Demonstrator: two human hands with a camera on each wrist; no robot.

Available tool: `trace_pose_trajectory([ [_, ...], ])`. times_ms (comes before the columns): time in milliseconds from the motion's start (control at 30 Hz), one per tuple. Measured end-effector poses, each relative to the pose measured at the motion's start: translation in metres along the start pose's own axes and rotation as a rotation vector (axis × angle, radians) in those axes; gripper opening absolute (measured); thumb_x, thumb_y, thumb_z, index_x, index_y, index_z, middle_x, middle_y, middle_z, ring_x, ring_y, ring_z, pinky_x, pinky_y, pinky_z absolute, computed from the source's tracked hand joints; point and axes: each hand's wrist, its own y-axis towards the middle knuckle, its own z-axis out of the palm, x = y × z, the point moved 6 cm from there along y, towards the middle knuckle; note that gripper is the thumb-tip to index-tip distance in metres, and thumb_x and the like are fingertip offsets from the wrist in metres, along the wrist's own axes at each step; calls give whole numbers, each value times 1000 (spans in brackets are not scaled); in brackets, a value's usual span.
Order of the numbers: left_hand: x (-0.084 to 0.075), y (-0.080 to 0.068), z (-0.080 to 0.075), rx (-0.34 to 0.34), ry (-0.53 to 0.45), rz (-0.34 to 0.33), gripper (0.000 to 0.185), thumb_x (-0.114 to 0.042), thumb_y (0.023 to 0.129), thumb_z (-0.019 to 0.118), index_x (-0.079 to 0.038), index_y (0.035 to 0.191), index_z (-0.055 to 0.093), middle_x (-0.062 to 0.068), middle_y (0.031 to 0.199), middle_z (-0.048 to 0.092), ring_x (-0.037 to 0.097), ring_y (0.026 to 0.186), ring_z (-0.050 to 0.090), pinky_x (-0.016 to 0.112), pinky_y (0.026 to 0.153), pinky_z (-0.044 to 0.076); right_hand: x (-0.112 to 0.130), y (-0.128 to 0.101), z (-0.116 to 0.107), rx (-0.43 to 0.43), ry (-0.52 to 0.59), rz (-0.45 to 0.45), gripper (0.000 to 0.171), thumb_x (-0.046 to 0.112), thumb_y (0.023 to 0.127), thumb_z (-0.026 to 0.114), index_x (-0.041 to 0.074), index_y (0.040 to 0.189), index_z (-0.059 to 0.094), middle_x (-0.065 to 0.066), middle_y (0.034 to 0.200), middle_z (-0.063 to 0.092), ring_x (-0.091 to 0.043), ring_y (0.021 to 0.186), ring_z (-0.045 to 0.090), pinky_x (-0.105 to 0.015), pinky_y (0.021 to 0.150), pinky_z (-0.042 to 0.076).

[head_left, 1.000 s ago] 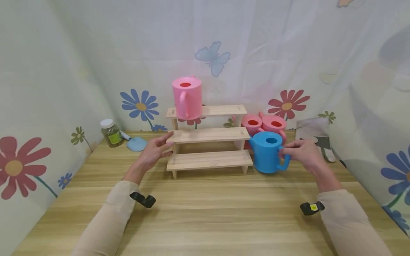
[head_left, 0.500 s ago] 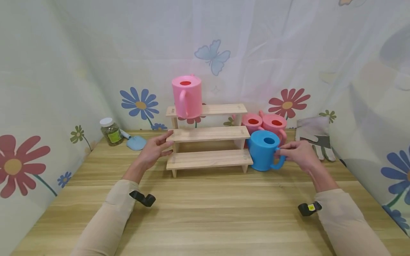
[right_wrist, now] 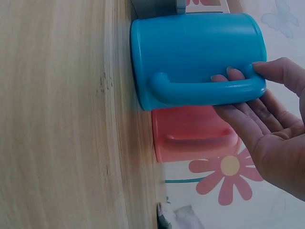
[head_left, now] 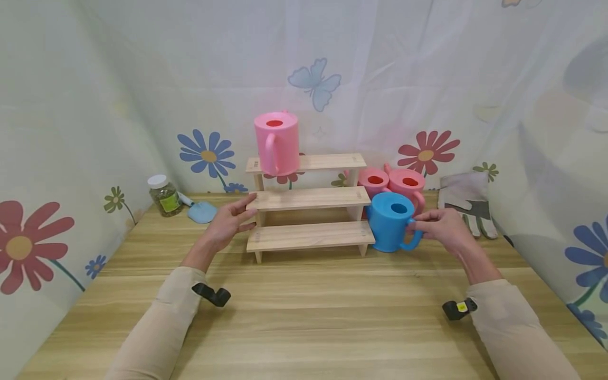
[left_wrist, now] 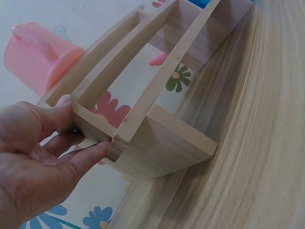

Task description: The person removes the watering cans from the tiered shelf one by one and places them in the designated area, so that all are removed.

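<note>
My right hand (head_left: 444, 228) pinches the handle of a blue watering can (head_left: 388, 224), thumb at the handle's top and fingers behind it in the right wrist view. The can stands upright close by the right end of a three-tier wooden stand (head_left: 309, 237). At the stand's left end, my left hand (head_left: 225, 224) holds its side, with thumb and fingertips at the plank ends in the left wrist view. A pink watering can (head_left: 280, 148) stands on the top tier's left part, handle facing front. Two more pink watering cans (head_left: 409, 184) stand behind the blue one, partly hidden.
A lidded jar (head_left: 164, 196) with a green label and a light-blue hand trowel (head_left: 201, 212) lie at the back left of the wooden table (head_left: 304, 316). Gardening gloves (head_left: 467, 203) rest at the back right. A flowered curtain (head_left: 214, 68) closes off the back and sides.
My right hand has shifted the blue watering can left, up to the stand's right end, and it then nearly stopped. The left hand and the stand have stayed in place.
</note>
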Motion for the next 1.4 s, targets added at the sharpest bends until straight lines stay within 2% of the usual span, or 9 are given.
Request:
trace_pose_trajectory([
  [267, 12, 7, -8, -17, -19, 12, 52, -15, 92, 53, -13, 141, 34, -1, 147, 20, 23, 132, 19, 50, 96, 35, -1, 2, 1, -2, -18, -23, 54, 41, 75, 71, 0, 108, 60, -15, 100, 65, -32, 100, 56, -43, 84, 48],
  [433, 14, 7, -8, -26, -3, 23, 51, -16, 92, 54, -14, 140, 36, -2, 147, 22, 22, 132, 20, 47, 93, 39, 3, -2, -7, -26, -126, -29, 60, 50, 75, 67, 3, 112, 60, -16, 104, 62, -33, 98, 55, -48, 83, 47],
  [567, 15, 7, -8, -19, 0, 24, 52, -17, 92, 53, -14, 141, 35, -1, 147, 20, 22, 133, 18, 48, 94, 38, 15, -11, -22, -154, -188, -49, 68, 59, 75, 61, 5, 117, 60, -16, 107, 59, -33, 95, 54, -51, 78, 47],
  [700, 14, 7, -8, -22, 2, 24, 51, -17, 92, 53, -14, 140, 35, -1, 148, 20, 22, 133, 18, 45, 93, 40, 35, -23, -30, -313, -187, -122, 72, 64, 73, 58, 8, 117, 62, -13, 106, 61, -28, 90, 50, -37, 66, 49],
  [833, 14, 7, -8, -27, -7, 20, 50, -16, 92, 53, -16, 140, 37, -3, 147, 22, 20, 132, 19, 41, 91, 43, 57, -34, -24, -368, -161, -233, 61, 58, 76, 60, 12, 117, 63, -7, 104, 62, -22, 90, 49, -33, 64, 50],
  [1067, 15, 7, -11, -31, -15, 25, 50, -16, 92, 54, -16, 139, 37, -4, 146, 24, 21, 132, 21, 41, 90, 44, 96, -35, 3, -350, -60, -340, 48, 48, 79, 64, 14, 113, 65, -3, 97, 66, -18, 85, 57, -31, 66, 52],
  [1167, 16, 6, -10, -36, -16, 19, 50, -16, 92, 54, -16, 139, 38, -4, 146, 24, 20, 132, 21, 41, 90, 44, 118, -27, 19, -324, -31, -425, 41, 42, 79, 66, 14, 109, 68, -1, 98, 66, -14, 96, 57, -29, 71, 52],
  [1267, 16, 7, -10, -42, -24, 15, 49, -15, 92, 54, -16, 139, 39, -4, 146, 25, 19, 131, 22, 42, 91, 43, 140, -17, 40, -249, -4, -507, 36, 39, 79, 68, 14, 105, 69, 1, 97, 66, -12, 97, 58, -27, 76, 50],
  [1400, 16, 8, -11, -45, -19, 25, 50, -15, 92, 54, -15, 139, 38, -3, 145, 26, 22, 130, 26, 44, 91, 42, 171, -3, 69, -153, 30, -546, 37, 40, 77, 70, 13, 103, 70, 2, 93, 67, -10, 85, 61, -26, 74, 51],
])
